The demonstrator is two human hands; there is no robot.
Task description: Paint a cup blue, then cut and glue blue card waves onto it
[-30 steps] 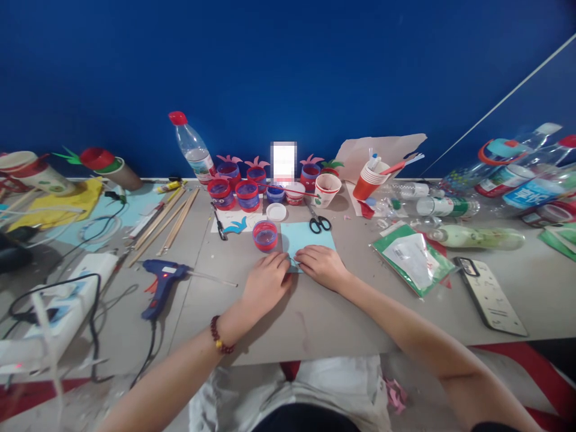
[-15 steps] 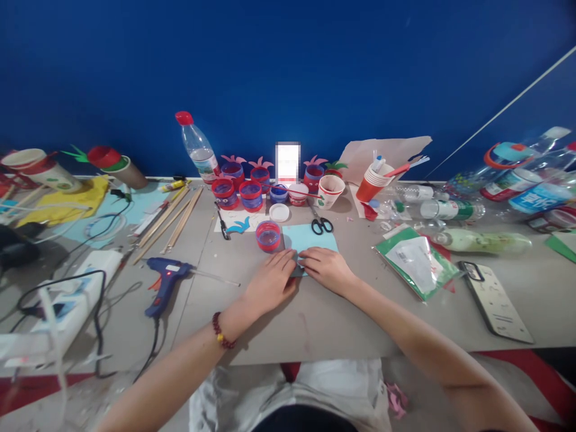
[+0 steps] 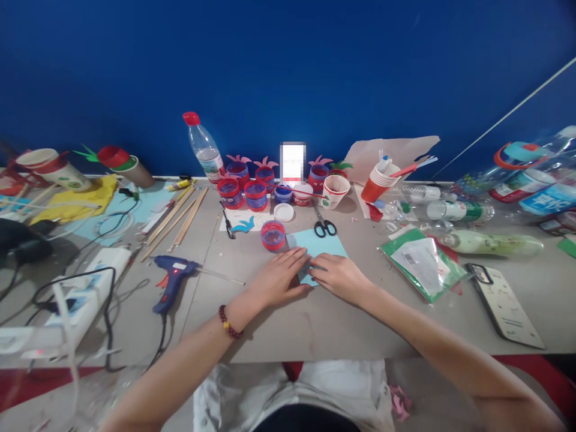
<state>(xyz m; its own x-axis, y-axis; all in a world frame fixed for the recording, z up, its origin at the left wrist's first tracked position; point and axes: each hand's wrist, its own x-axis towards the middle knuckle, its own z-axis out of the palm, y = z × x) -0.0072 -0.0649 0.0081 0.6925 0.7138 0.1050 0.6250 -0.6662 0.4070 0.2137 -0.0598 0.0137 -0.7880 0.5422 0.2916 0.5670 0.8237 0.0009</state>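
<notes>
Just below the frame's centre, the light-blue paper (image 3: 321, 242) is held against the counter (image 3: 346, 330) by left hand (image 3: 282, 277) and right hand (image 3: 341, 277), presumably for steadiness; whether either grip is closed cannot be told.

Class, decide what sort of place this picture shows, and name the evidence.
Probably a craft worktable: a blue glue gun lies on the left, black-handled scissors rest near light blue paper, and small red-and-purple tubs stand about.
</notes>
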